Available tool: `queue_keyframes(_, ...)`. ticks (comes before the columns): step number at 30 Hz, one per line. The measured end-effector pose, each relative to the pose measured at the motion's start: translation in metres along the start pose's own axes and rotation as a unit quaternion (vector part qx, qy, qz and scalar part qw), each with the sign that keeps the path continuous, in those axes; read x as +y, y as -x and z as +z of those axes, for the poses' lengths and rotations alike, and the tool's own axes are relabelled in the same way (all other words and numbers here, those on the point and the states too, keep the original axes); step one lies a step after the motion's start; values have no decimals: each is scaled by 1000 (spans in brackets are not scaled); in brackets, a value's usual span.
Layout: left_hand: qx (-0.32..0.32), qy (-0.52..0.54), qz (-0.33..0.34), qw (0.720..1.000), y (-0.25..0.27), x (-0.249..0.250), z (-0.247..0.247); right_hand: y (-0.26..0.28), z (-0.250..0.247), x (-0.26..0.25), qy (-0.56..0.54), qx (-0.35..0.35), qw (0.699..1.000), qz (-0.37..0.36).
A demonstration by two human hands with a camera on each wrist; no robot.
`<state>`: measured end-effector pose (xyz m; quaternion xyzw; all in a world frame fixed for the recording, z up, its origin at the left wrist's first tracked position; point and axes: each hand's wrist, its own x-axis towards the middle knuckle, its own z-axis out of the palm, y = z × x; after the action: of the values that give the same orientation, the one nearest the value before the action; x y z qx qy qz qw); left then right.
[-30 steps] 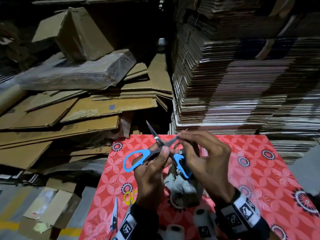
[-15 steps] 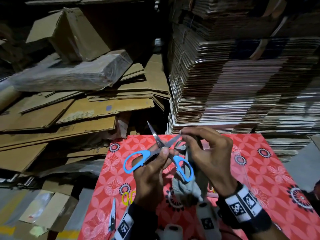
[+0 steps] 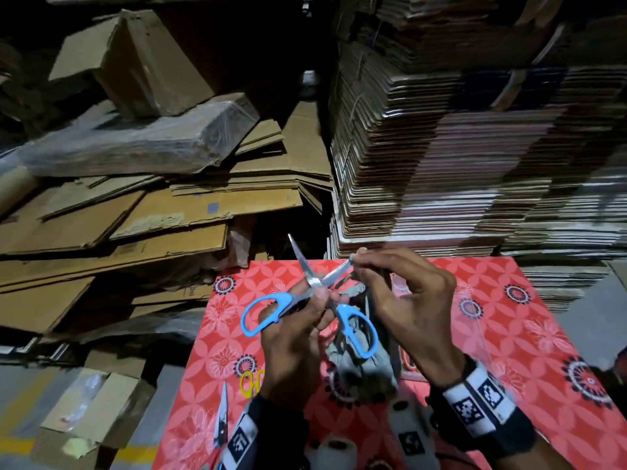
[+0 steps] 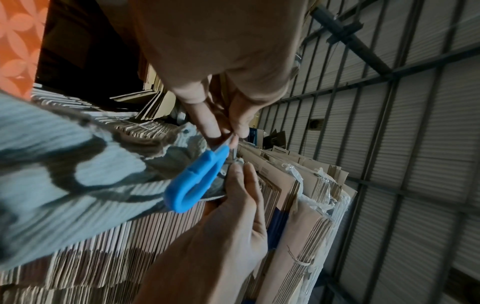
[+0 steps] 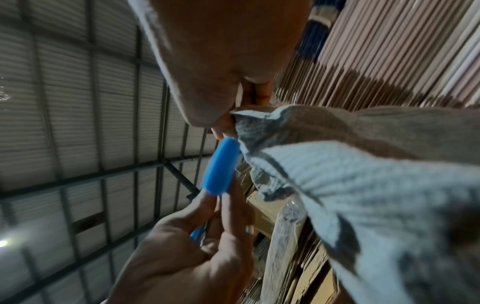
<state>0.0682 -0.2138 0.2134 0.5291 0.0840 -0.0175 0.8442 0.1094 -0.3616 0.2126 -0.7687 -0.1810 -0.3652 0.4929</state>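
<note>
So the blue-handled scissors (image 3: 315,290) are up in the air over the far half of the red flowery table cover (image 3: 509,334), blades spread wide in an X. The left hand (image 3: 291,347) has its thumb and fingers pinched tight around the pivot, both handle loops sticking out free. The right hand (image 3: 407,310) has its fingertips squeezed together on a grey rag (image 3: 366,374), clamped right at the tip of one blade, and the rest of the rag hangs down toward the cover. A second pair with yellow handles (image 3: 222,413) lies flat on the cover's left edge. Flattened cardboard stacks (image 3: 458,164) sit just past the cover's far edge.
</note>
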Motion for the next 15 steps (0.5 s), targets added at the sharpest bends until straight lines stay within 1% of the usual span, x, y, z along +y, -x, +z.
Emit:
queue_keyframes(2,-19,13,-19,1000,0,0,-1,-4,-3,-1,0,-14,1000,-17)
queue_keyframes(4,-15,27,-7,1000,0,1,0,-13,-9,7,5,-17,1000,-15)
queue_keyframes(6,5,49,35,998,3,-1,2,-26,-17,20,-14,2,999,35)
queue_keyframes(8,21,49,73,996,3,-4,2,-35,-28,30,-56,34,994,91)
queue_keyframes(10,39,52,85,994,0,-8,-3,-33,-32,28,-89,35,990,106)
queue_keyframes(11,51,39,96,993,-1,-8,-4,-28,-32,22,-97,29,990,101)
queue_keyframes(13,57,8,119,991,-4,-11,-4,-18,-27,10,-81,17,995,62)
queue_keyframes(15,54,14,106,993,-4,-11,-2,-9,-20,3,-42,1,999,17)
